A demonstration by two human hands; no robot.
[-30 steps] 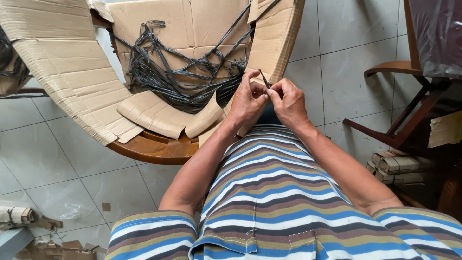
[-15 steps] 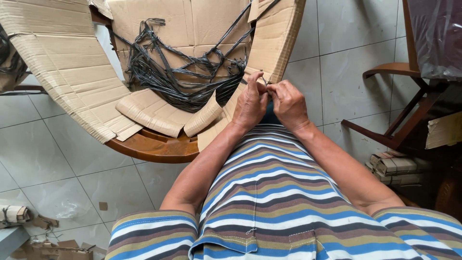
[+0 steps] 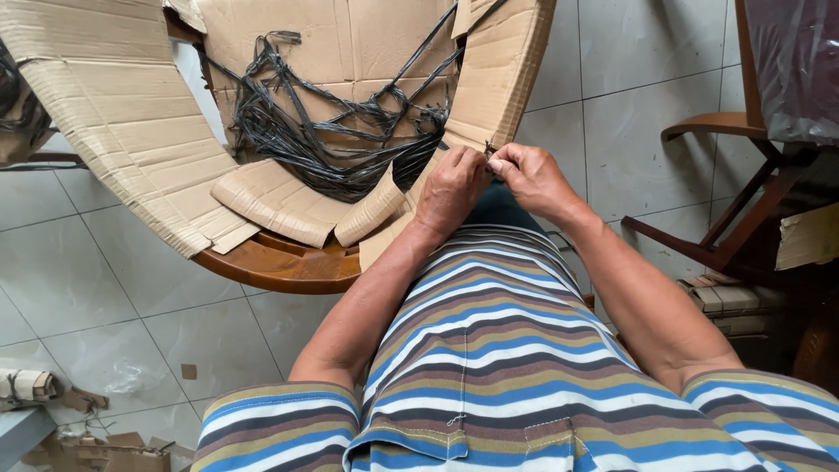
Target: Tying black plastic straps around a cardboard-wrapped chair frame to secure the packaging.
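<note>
A wooden chair (image 3: 278, 267) wrapped in brown cardboard (image 3: 122, 131) stands in front of me. A tangle of black plastic strapping (image 3: 328, 144) lies on its cardboard-covered seat. My left hand (image 3: 450, 188) and my right hand (image 3: 529, 179) meet at the edge of the right cardboard panel (image 3: 507, 65). Both pinch a short piece of the black strap (image 3: 488, 150) between fingertips, right against the cardboard edge. My striped shirt fills the lower part of the view.
A second wooden chair (image 3: 725, 175) with a dark plastic-covered load (image 3: 795, 61) stands at the right. Stacked flat cardboard (image 3: 730, 297) lies under it. Cardboard scraps (image 3: 52, 411) litter the white tiled floor (image 3: 131, 332) at lower left.
My hands have shifted slightly left and lower along the cardboard edge. The strap end that stuck up between my fingers a second ago is now pinched short.
</note>
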